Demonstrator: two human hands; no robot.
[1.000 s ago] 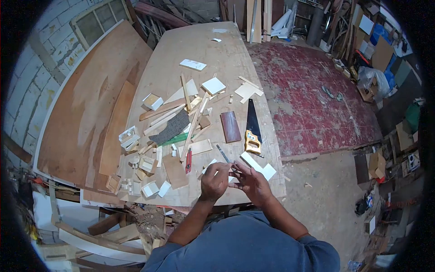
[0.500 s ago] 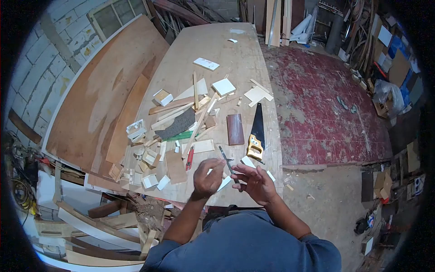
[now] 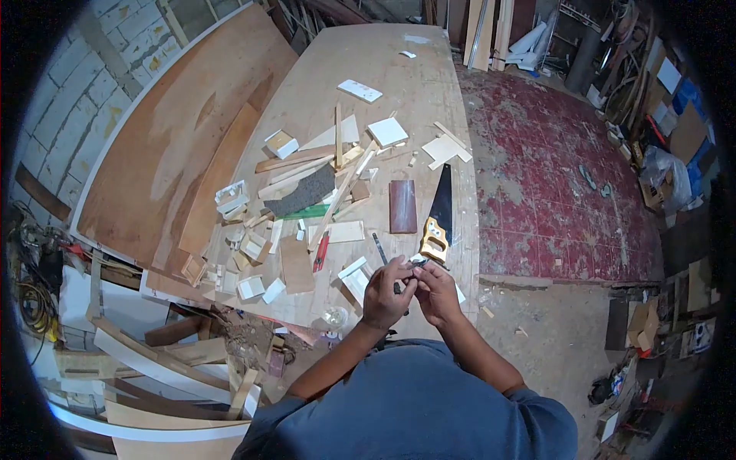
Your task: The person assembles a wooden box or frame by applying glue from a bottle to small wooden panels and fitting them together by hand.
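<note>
My left hand (image 3: pixel 389 296) is closed around a thin dark metal tool that looks like a caliper (image 3: pixel 379 249); its narrow end sticks out beyond my fingers. My right hand (image 3: pixel 438 296) meets it, fingertips pinched together against those of the left. A small dark piece shows between the fingertips, too covered to make out. Just beyond the right hand lies a handsaw (image 3: pixel 435 236) with a yellow handle. A brown block (image 3: pixel 402 207) rests left of the saw. Partly under my left hand is a white-edged wooden piece (image 3: pixel 354 277).
The wooden table (image 3: pixel 418 92) carries a pile of wood strips, small white boxes (image 3: pixel 251 287), a dark grey rough sheet (image 3: pixel 303 193) and a red utility knife (image 3: pixel 321 251). A large board (image 3: pixel 165 176) leans along the left. Wood offcuts lie on the floor at lower left.
My hands have come together, the left moving right and closing on the tool. My right hand, which was spread beside the tool, is now pinched. The view has shifted slightly.
</note>
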